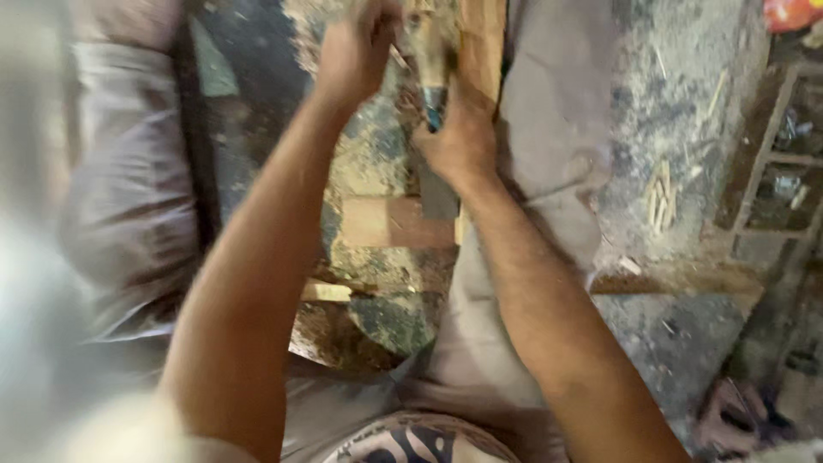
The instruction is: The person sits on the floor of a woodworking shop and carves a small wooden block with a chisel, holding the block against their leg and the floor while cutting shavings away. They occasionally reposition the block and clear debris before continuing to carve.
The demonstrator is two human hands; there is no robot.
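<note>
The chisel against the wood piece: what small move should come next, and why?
Probably a short strike or push from the left hand, since the right hand already steadies the chisel against the wood piece. Blur hides the exact contact; sawdust lies below.

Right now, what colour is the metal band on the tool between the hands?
Blue-teal, on the wooden-handled tool by the right hand; head view, blurred.
</note>
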